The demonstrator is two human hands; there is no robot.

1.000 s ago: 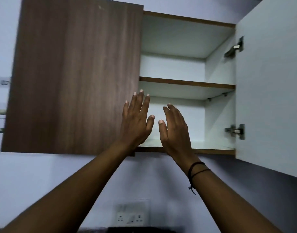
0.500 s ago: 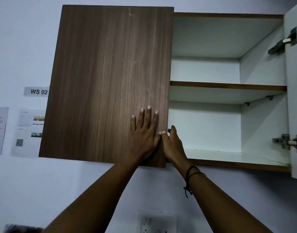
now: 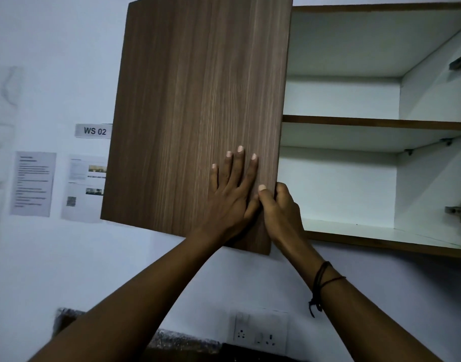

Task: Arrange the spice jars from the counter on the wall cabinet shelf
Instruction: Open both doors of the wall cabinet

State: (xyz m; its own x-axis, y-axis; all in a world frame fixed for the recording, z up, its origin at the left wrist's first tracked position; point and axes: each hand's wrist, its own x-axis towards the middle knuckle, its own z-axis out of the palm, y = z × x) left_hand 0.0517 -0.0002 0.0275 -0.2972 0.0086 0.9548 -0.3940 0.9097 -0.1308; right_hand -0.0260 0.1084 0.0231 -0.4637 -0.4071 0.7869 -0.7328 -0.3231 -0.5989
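Swinging the left cabinet door (image 3: 198, 113) open: left hand (image 3: 230, 197) pressing flat, fingers (image 3: 239, 163) spread; right hand (image 3: 281, 212) curling round its free edge, exposing the shelf (image 3: 375, 124).

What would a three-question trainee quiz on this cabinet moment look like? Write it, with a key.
1. True or false: the left hand lies flat on the front of the wooden door.
2. What does the right hand grip? A) a spice jar B) the door's free edge C) the hinge
3. Fill in: the sign on the wall reads ____.

Key: 1 true. 2 B: its fingers curl round the edge, thumb on the front. 3 WS 02. No jars show on the middle shelf or the bottom shelf.
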